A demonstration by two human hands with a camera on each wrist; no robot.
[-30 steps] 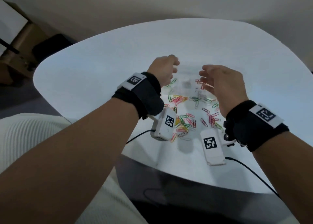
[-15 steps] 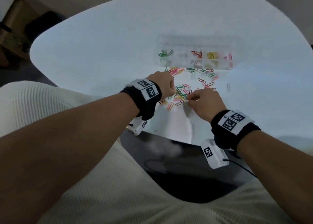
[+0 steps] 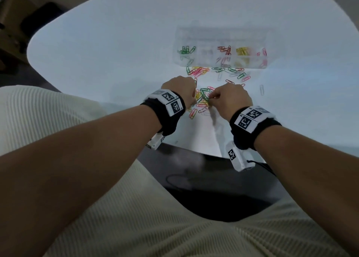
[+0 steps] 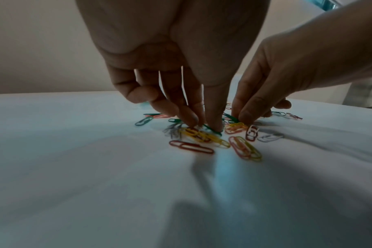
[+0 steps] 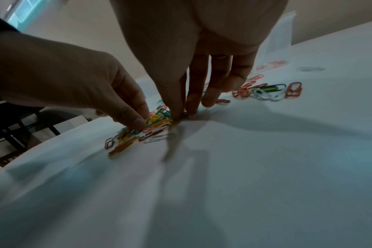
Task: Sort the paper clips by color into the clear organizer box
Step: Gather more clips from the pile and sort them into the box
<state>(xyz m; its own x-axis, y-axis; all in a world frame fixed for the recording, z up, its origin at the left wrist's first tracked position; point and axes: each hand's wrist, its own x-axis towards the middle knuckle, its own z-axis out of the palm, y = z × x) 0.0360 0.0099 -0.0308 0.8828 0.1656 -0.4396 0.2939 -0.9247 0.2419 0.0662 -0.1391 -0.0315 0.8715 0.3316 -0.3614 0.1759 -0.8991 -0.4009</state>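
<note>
The clear organizer box lies at the far side of the white table, with green, red, yellow and pink clips in separate compartments. Loose mixed paper clips spread in front of it. Both hands reach down into the nearer pile. My left hand pinches thumb against fingertips on clips where a yellow one and a green one lie. My right hand pinches thumb and forefinger at a green paper clip. The fingertips hide what each hand holds.
A single pale clip lies apart on the right. The table's near edge runs just below the wrists, with my lap under it. Dark furniture stands past the table's left edge.
Both hands came back from over the organizer box toward me and dropped onto the near pile. Over the last half second they stayed there, fingertips closing on clips.
</note>
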